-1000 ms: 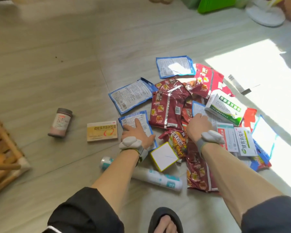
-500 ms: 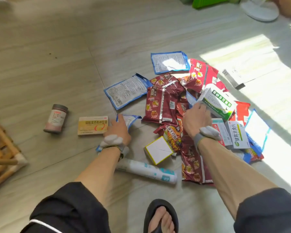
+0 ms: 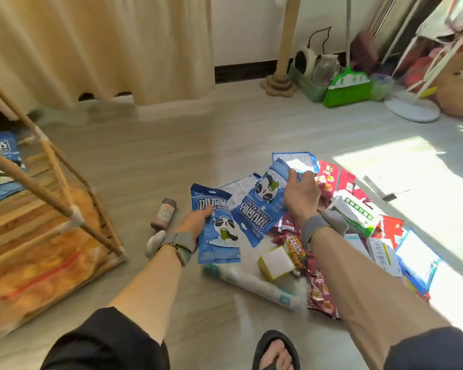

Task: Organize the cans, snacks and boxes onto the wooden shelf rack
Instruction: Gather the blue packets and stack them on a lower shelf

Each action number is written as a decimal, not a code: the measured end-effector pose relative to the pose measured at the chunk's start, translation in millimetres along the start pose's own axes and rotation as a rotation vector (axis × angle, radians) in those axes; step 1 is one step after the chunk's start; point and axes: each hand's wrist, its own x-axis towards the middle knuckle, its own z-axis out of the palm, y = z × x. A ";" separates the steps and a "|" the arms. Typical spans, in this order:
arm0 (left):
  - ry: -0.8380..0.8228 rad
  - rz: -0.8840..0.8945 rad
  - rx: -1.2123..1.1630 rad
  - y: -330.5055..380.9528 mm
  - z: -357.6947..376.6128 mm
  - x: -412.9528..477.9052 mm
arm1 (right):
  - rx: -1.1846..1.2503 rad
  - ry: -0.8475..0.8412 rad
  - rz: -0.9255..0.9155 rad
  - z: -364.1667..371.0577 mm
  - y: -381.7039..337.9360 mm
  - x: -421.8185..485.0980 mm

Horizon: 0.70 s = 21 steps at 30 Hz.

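Left hand (image 3: 195, 222) grips a blue panda packet (image 3: 218, 231), right hand (image 3: 300, 194) pinches another blue packet (image 3: 262, 206) above the pile; wooden shelf rack (image 3: 51, 209) sits left, kinda blurry.

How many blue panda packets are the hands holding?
2: one packet gripped by the left hand, another packet pinched by the right hand. Others may be hidden in the pile.

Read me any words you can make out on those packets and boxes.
"COOLING ICE PATCH", upside down: right-hand blue pouch.
"COOLING ICE", faint: left-hand blue pouch.
Chinese print on the green-and-white box, red snack bags and small jar: too blurred to read.
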 end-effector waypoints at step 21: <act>0.302 0.206 -0.237 36.3 -50.6 -12.9 | 0.161 -0.931 0.153 109.4 -25.7 -87.3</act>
